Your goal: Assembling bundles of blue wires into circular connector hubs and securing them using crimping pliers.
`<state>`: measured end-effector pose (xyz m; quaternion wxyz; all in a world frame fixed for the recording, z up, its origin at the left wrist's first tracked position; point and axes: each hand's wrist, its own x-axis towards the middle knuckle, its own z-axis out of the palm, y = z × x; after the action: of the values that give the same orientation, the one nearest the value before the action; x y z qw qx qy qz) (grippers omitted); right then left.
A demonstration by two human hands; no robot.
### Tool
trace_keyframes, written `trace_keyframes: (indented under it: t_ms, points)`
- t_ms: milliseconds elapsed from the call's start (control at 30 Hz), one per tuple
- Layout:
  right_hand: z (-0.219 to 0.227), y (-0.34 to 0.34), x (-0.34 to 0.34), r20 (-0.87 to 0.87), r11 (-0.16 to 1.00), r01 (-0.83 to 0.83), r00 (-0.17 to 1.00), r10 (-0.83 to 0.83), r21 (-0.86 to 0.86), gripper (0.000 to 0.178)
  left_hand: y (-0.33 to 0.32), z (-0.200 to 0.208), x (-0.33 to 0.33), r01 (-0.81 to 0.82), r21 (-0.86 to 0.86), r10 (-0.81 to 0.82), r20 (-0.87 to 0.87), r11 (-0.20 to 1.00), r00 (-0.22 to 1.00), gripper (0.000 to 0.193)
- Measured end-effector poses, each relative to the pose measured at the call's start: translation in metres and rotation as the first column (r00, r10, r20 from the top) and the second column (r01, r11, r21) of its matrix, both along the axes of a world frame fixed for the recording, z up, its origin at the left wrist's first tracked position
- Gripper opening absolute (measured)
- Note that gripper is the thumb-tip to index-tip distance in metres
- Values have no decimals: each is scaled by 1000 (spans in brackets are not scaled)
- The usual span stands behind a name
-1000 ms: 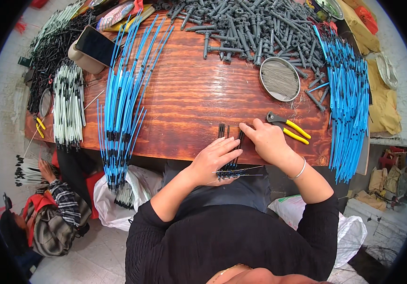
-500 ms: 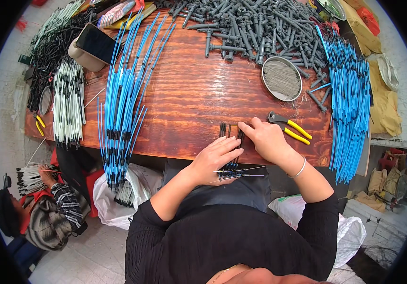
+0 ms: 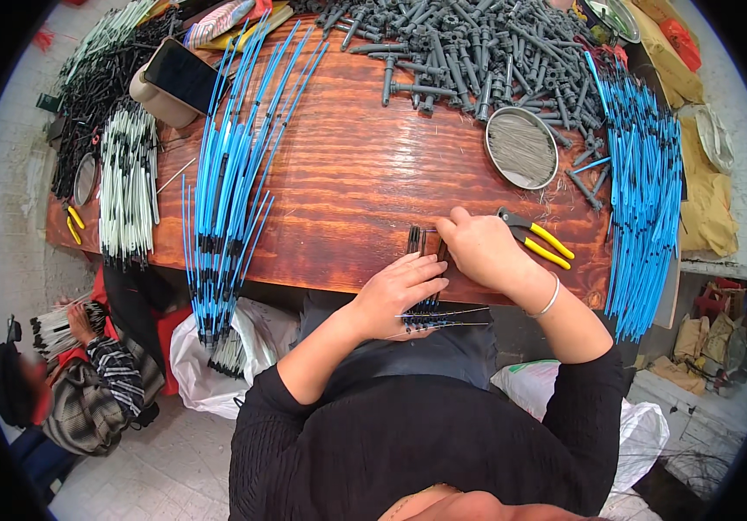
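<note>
At the table's front edge, my left hand (image 3: 401, 293) lies across a row of thin black rods (image 3: 414, 236), its fingers closed over them and pressing them together. Thin wires (image 3: 465, 313) cross the near end of the row, sticking out below that hand. My right hand (image 3: 484, 250) is at the far end of the rods, thumb and fingers drawn into a pinch. Whatever sits between those fingertips is too small or hidden to make out. Just right of this hand lie yellow-handled pliers (image 3: 540, 239) on the wooden table (image 3: 339, 191).
A round dish of thin metal pins (image 3: 522, 148) stands beyond the pliers, below a heap of grey plastic bolts (image 3: 469, 52). Blue rods lie in a right bundle (image 3: 643, 200) and a left bundle (image 3: 221, 182). White rods (image 3: 128, 187) and a phone (image 3: 181, 76) are farther left. Another person (image 3: 87, 391) sits lower left.
My right hand's fingers have curled in more tightly at the far end of the rods. My left hand keeps its hold. The whole view has shifted slightly.
</note>
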<state>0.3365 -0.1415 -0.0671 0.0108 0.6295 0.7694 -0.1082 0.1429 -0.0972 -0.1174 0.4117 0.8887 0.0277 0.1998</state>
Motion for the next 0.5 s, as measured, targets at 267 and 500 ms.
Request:
trace_keyframes:
  t_ms: [267, 500]
  points:
    - [-17, 20, -11, 12, 997, -38, 999, 38, 71, 10, -1, -2, 1, -22, -12, 23, 49, 1000, 999, 62]
    - [-21, 14, -9, -74, 992, 86, 994, -80, 87, 12, 0, -3, -1, -31, -11, 31, 63, 999, 998, 60]
